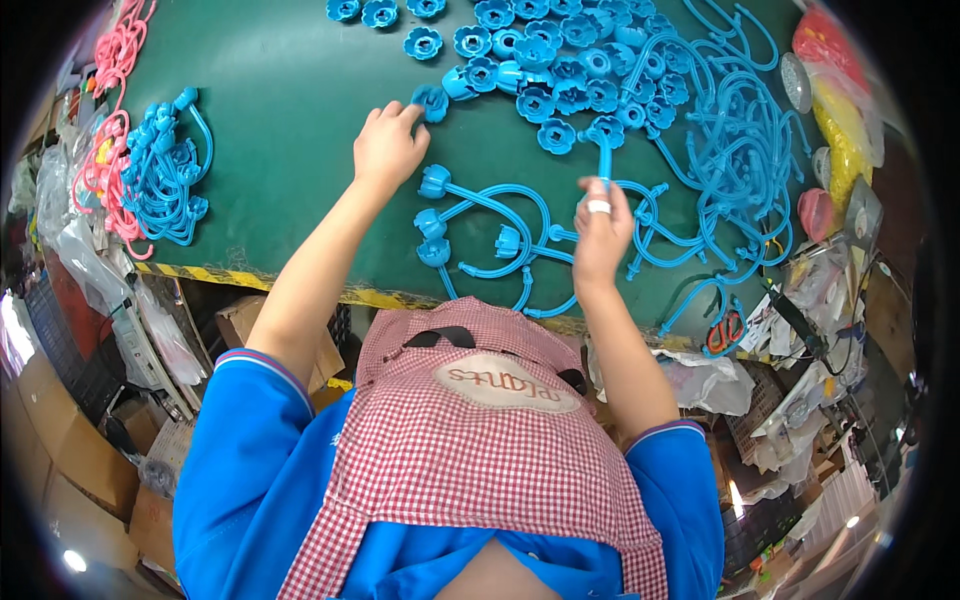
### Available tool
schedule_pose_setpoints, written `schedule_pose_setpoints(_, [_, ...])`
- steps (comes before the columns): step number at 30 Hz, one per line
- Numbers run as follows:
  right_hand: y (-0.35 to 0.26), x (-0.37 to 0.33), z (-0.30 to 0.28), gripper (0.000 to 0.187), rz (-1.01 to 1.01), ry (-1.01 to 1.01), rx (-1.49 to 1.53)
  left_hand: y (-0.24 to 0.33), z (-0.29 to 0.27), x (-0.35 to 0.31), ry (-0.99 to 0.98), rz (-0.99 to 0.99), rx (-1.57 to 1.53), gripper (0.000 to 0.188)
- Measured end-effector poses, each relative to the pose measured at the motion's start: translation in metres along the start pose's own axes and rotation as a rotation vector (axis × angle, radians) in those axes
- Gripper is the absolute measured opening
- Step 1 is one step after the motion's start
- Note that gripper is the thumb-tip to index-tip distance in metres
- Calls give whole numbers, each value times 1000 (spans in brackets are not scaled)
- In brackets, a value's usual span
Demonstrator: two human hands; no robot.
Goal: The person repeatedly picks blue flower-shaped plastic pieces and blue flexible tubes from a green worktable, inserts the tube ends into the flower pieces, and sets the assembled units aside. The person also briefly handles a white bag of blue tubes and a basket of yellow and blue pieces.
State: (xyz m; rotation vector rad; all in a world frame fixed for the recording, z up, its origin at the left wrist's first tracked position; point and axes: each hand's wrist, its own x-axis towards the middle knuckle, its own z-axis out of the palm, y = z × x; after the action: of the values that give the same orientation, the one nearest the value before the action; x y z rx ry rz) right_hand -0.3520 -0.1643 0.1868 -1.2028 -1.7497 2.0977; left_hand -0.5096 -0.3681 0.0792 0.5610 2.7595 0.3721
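Note:
My left hand (390,147) reaches out over the green table, its fingertips closed at the edge of a blue flower-shaped plastic cup (431,102). In my right hand (603,235), wearing a ring, is a blue plastic tube (605,163) held upright in the picture. A flower-shaped cup (606,131) shows at the tube's far end; I cannot tell whether it is fitted on. Between my forearms lie curved blue tubes (515,190), several with a cup on one end, such as the cup (434,181) near my left wrist.
Loose blue cups (570,95) are heaped at the far middle. A tangle of blue tubes (745,170) lies right. Bundled blue pieces (165,170) and pink tubes (122,50) sit left. Orange-handled scissors (725,332) rest near the front right edge (770,357).

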Motion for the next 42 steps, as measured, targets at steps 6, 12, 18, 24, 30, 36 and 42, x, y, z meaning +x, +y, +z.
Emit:
schedule_pose_setpoints(6, [7, -7, -24, 32, -260, 6, -74, 39, -20, -16, 278, 171, -29, 40])
schedule_pose_setpoints(12, [-9, -12, -35, 36, -219, 82, 54, 29, -4, -6, 14, -21, -251, 29])
schedule_pose_setpoints(18, [-32, -21, -25, 50, -388, -96, 537, 117, -42, -70, -589, -477, -1715, 18])
schedule_pose_setpoints(24, [-26, -28, -27, 53, 68, 53, 817, 135, -43, -103, -372, -522, -1534, 13])
schedule_pose_setpoints(30, [61, 29, -75, 32, -562, 129, -906, 49, -29, -106, -199, 102, -363, 31])
schedule_pose_setpoints(36, [44, 76, -117, 23, -627, -170, -1411, 76, -18, 10, 314, 198, 1, 34])
schedule_pose_setpoints(42, [-29, 41, -120, 13, -491, 35, -812, 39, -15, 16, 3, 167, 81, 19])
